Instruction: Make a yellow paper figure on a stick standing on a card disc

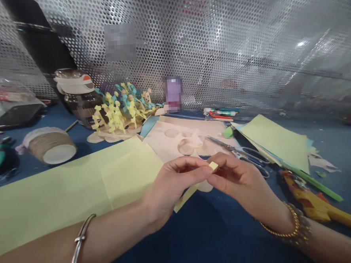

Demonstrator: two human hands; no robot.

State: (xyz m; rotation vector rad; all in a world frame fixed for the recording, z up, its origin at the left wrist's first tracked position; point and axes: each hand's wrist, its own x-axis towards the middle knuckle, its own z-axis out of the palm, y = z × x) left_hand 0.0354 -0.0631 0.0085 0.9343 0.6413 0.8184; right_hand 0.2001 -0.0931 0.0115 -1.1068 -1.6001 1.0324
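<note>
- The left hand reaches in from the desk's near left corner, a silver bangle on its wrist; its thumb and forefinger pinch one side of a small yellow paper piece.
- The right hand comes from the near right corner, wearing a gold-beaded bracelet; its thumb and fingers pinch the other side of the piece.
- The piece sits between the two sets of fingertips, held above the blue desk. It shows a small, pale yellow, roughly four-sided face with a thin edge below; the fingers hide the rest.
- Below the hands lie a yellow paper strip and a pale rounded cut-out, both partly covered.
- Toward the desk's right edge rests a yellow-handled tool, with a bright green strip just beyond it.
- Toward the left edge spreads a large yellow sheet, a smaller yellow sheet overlapping its inner end.
- Past the right hand lie metal scissors, their blades over a peach sheet with round holes cut in it.
- Right of these is a paper stack, yellow on top.
- Farther left, a twine-wrapped cup lies on its side.
- Near the far edge stand yellow folded-paper stems, beside a dark bottle; markers lie to their right.
- Behind the far edge rises a perforated silver sheet.
</note>
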